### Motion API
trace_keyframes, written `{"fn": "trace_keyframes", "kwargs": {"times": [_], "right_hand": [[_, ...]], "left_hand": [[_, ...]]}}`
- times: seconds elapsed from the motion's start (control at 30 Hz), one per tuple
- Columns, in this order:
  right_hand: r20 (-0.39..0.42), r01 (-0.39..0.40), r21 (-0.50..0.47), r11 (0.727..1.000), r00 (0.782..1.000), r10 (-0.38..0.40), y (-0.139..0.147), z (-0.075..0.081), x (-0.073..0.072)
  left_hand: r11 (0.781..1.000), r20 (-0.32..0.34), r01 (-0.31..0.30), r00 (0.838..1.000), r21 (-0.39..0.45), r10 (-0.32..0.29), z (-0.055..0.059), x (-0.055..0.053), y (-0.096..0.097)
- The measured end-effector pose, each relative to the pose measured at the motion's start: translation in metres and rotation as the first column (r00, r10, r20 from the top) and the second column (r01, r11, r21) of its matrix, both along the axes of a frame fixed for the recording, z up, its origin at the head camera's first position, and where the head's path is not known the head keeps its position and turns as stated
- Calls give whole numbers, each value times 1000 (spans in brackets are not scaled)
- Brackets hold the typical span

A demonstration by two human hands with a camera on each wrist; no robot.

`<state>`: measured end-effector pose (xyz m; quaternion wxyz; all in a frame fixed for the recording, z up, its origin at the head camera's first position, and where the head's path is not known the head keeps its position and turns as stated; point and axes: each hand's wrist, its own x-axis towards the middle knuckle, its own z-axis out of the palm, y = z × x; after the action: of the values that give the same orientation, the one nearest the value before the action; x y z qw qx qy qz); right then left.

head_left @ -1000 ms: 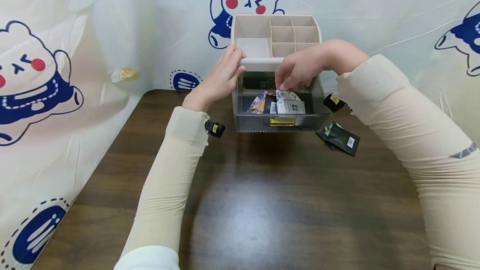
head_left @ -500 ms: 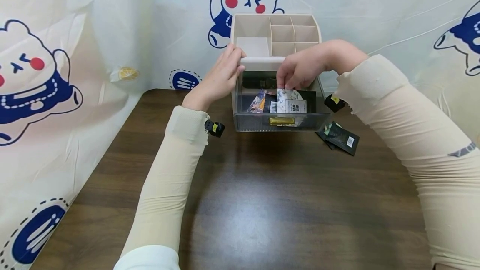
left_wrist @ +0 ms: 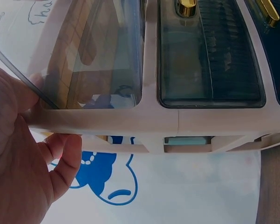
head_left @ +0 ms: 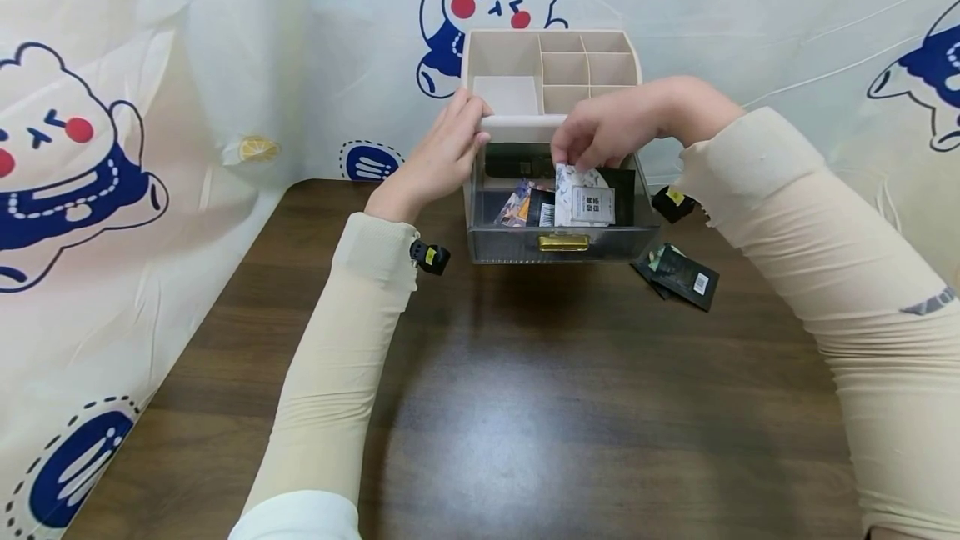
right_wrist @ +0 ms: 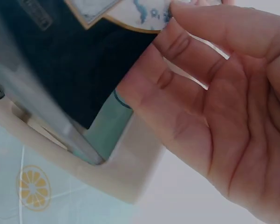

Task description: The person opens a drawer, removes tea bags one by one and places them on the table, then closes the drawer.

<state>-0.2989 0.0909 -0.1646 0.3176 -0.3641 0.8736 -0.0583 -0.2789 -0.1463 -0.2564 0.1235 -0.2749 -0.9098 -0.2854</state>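
Observation:
In the head view, a beige desk organizer [head_left: 480, 57] has a smoky see-through drawer [head_left: 510, 247] with a gold handle pulled out. My left hand [head_left: 442, 152] holds the organizer's upper left corner; the left wrist view shows thumb and fingers around its beige frame [left_wrist: 107, 120]. My right hand [head_left: 618, 127] pinches the top edge of a tea sachet [head_left: 573, 190], black with a white floral panel and a label, upright inside the drawer. The sachet's dark part [right_wrist: 84, 65] fills much of the right wrist view. Beside it in the drawer lie a colourful packet [head_left: 513, 205] and a black one with a barcode [head_left: 542, 211].
Several black packets [head_left: 684, 277] lie on the wooden table [head_left: 525, 407], right of the drawer. Compartments [head_left: 566, 69] divide the organizer's top. A patterned cloth [head_left: 360, 40] hangs behind and along the left side.
My right hand has lifted the pinched sachet slightly, so more of its front and label shows above the drawer's front. The left hand stays on the organizer's corner.

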Motion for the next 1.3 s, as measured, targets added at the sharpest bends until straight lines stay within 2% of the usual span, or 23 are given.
{"fn": "trace_keyframes", "kwargs": {"times": [0.3, 0.5, 0.7, 0.83, 0.97, 1.3], "right_hand": [[-103, 12, -142, 990, 994, -27, 14, 15, 3], [-150, 104, -215, 971, 979, -138, 33, 22, 3], [-197, 162, -284, 945, 955, -222, 58, 27, -5], [-188, 211, -305, 929, 943, -276, 78, 27, -9], [-179, 242, -318, 917, 934, -309, 100, 20, -11], [-15, 340, -417, 843, 925, -380, 159, -11, -14]], "left_hand": [[1000, 7, 0, 1000, 1, 0, 1, 1, 1], [1000, 28, 1, 1000, 4, -2, 0, 1, 2], [1000, 18, 0, 1000, 3, 0, 0, 0, 1], [1000, 10, 0, 1000, 3, 0, 1, -1, 1], [1000, 10, -3, 1000, 4, 3, 0, -1, 1], [1000, 18, -1, 1000, 9, 1, 1, -1, 2]]}}
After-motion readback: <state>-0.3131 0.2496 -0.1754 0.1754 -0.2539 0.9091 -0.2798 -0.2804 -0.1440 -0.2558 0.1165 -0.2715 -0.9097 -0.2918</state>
